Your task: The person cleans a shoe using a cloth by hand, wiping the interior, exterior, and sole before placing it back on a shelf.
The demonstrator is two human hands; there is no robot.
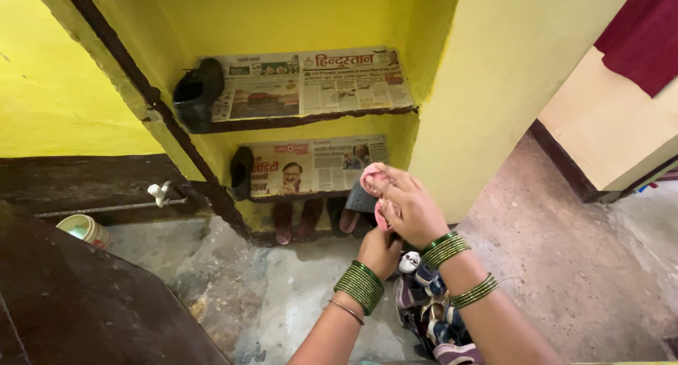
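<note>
My right hand [406, 206] grips a small pink slipper [373, 181] and holds it up in front of the lower shelf [311, 194] of a yellow wall niche. Just below it, my left hand [380, 250] is closed around something I cannot make out. Both wrists wear green bangles. A pile of small shoes and sandals [431, 308] lies on the floor under my forearms. More sandals [296, 220] stand on the floor beneath the lower shelf.
Two newspaper-lined shelves sit in the niche; a dark shoe [198, 93] stands on the upper shelf [311, 114], another dark shoe [241, 171] on the lower. A white tap [159, 192] and a cup [85, 231] are at left. Rough concrete floor [565, 266] spreads right.
</note>
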